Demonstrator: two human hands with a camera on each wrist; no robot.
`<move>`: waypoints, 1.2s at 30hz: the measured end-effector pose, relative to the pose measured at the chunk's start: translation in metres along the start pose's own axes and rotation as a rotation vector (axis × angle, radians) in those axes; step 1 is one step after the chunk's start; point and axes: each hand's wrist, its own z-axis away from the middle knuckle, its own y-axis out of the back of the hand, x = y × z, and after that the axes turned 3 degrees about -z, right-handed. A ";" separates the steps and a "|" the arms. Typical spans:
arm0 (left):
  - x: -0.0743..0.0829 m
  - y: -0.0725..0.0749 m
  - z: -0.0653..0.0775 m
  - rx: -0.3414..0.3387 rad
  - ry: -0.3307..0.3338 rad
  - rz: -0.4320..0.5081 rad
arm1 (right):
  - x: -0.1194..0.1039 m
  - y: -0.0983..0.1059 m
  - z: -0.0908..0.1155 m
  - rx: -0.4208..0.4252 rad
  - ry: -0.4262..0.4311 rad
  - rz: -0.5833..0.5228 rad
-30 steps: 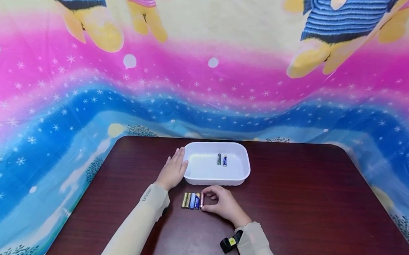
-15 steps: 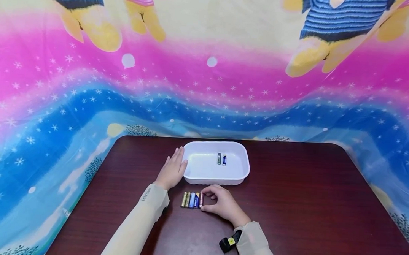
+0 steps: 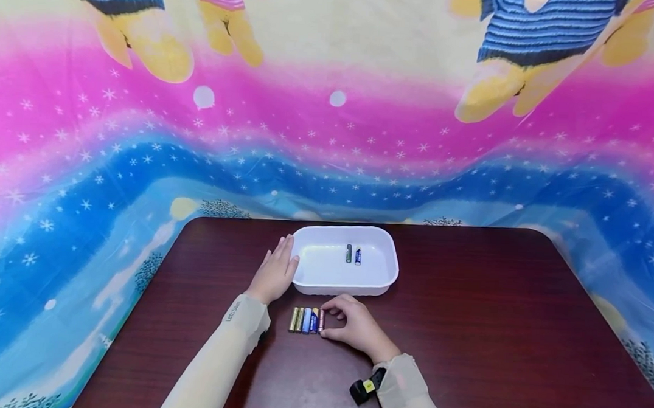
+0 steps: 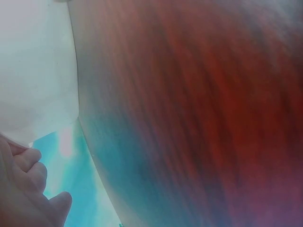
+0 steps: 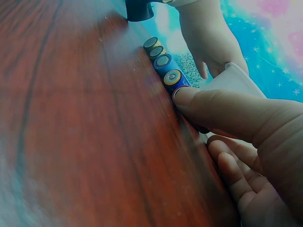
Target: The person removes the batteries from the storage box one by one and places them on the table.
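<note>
A row of several batteries lies side by side on the table: gold ones (image 3: pixel 296 319) at the left, a light blue battery (image 3: pixel 306 320), a dark blue and yellow battery (image 3: pixel 314 321) and a reddish battery (image 3: pixel 321 321) at the right end. My right hand (image 3: pixel 359 327) pinches the reddish battery end to end between thumb and forefinger; in the right wrist view the thumb (image 5: pixel 222 109) covers most of it. Fairly straight fingers of my left hand (image 3: pixel 274 273) rest against the left side of the white plastic tray (image 3: pixel 324 271). Inside it lie a dark green battery (image 3: pixel 349 253) and a blue battery (image 3: pixel 358 256).
The dark red wooden table (image 3: pixel 491 333) extends to both sides of the hands. A patterned cloth (image 3: pixel 329 143) hangs behind and around it. A black wrist camera (image 3: pixel 364 389) sits on the right wrist, just above the table. The tray stands near the table's back edge.
Both hands keep their places, the right one still at the reddish battery. The whole view has shifted very slightly; the batteries and tray stay put.
</note>
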 end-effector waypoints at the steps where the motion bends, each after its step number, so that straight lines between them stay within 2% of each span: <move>1: 0.000 0.000 0.000 -0.001 0.001 -0.001 | 0.000 0.000 0.000 -0.001 0.000 0.004; 22: -0.001 -0.001 0.001 0.011 0.000 0.012 | 0.001 0.000 0.000 -0.011 -0.003 -0.001; 36: -0.002 -0.001 -0.001 0.005 -0.002 0.004 | 0.000 0.001 -0.002 0.021 -0.022 -0.063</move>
